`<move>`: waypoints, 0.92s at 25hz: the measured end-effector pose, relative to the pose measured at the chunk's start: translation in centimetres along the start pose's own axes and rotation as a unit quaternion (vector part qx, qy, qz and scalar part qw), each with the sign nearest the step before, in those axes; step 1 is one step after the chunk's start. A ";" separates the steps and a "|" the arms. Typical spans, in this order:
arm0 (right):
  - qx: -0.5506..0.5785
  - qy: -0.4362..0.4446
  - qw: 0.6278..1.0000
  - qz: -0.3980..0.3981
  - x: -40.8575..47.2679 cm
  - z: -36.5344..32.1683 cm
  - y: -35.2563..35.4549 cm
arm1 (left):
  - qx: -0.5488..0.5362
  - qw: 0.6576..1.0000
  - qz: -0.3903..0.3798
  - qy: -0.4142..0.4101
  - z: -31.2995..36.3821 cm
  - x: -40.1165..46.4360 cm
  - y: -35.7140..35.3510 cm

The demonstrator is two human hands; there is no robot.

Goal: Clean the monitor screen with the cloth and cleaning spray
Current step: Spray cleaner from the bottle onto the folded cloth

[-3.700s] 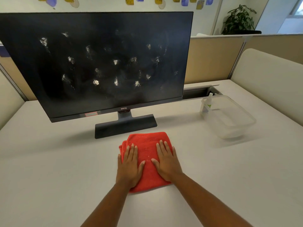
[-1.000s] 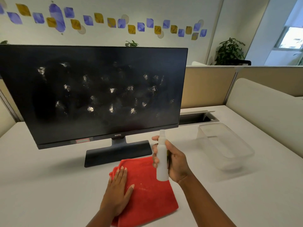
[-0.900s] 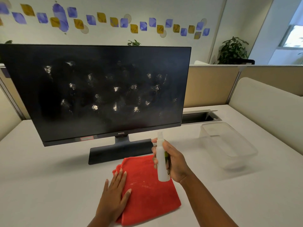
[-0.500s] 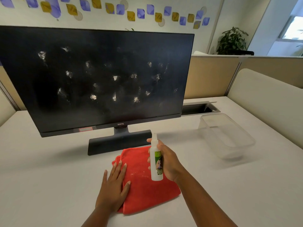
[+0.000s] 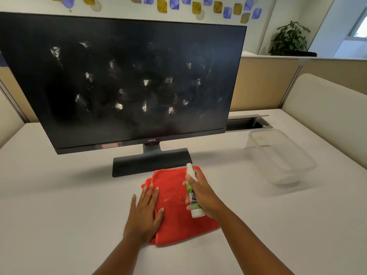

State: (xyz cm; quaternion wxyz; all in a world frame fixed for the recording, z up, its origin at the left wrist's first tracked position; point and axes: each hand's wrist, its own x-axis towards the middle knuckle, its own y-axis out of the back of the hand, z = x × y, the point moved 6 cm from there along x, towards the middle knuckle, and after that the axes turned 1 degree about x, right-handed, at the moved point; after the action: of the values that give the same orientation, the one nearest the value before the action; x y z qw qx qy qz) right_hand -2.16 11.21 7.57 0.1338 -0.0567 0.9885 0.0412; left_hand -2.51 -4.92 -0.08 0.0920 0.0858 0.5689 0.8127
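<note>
The black monitor (image 5: 127, 82) stands on the white desk, its dark screen dotted with several whitish smudges. In front of its base (image 5: 152, 161) lies a folded red cloth (image 5: 176, 203). My left hand (image 5: 146, 213) rests flat on the cloth's left side, fingers spread. My right hand (image 5: 204, 193) grips a small white spray bottle (image 5: 193, 195) with a green label, held upright above the cloth's right part, the index finger on the nozzle top, which faces the monitor.
A clear plastic container (image 5: 282, 157) sits empty on the desk to the right. Behind it is an open cable slot (image 5: 248, 123) in the white desk (image 5: 59, 205). Beige partitions (image 5: 266, 82) enclose the back and right side.
The right hand has left the cloth and now holds the spray bottle that stood in the container. Over the last second the bottle has sunk lower, closer to the cloth; the left hand stays on the cloth.
</note>
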 end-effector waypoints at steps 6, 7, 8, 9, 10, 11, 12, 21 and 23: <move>-0.155 -0.025 0.987 0.032 1.1 1.0 0.9 | -0.008 1.000 -0.001 0.004 0.1 -0.1 0.1; -0.135 -0.053 0.989 0.014 1.2 1.3 0.9 | -0.009 1.000 -0.001 0.005 0.2 -0.1 0.2; -0.130 -0.071 0.989 -0.002 1.3 1.5 0.8 | -0.006 1.000 -0.002 0.005 0.2 -0.1 0.1; -0.167 -0.070 0.983 -0.010 1.4 1.4 0.8 | -0.004 1.000 -0.001 0.006 0.2 -0.1 0.1; -0.243 -0.048 0.969 -0.004 1.8 1.2 0.8 | -0.004 1.000 -0.001 0.006 0.2 -0.1 0.1; -0.329 -0.010 0.944 0.011 2.2 0.8 0.7 | -0.004 1.000 0.000 0.006 0.1 -0.1 0.0; -0.402 0.032 0.915 0.026 2.5 0.4 0.3 | -0.004 1.000 0.002 0.006 0.1 -0.1 0.0; -0.573 0.078 0.816 0.008 4.2 0.8 -2.1 | -0.009 1.000 0.006 0.006 0.1 -0.1 0.2; -0.567 0.077 0.820 0.011 4.3 1.1 -2.0 | -0.005 1.000 0.003 0.007 0.1 -0.1 0.1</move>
State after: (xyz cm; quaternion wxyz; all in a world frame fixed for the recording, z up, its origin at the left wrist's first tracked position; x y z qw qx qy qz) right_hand -5.75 8.89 5.24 0.0008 -0.1151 0.7984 0.5911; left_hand -2.44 -4.87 0.07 0.0862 0.0810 0.5650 0.8165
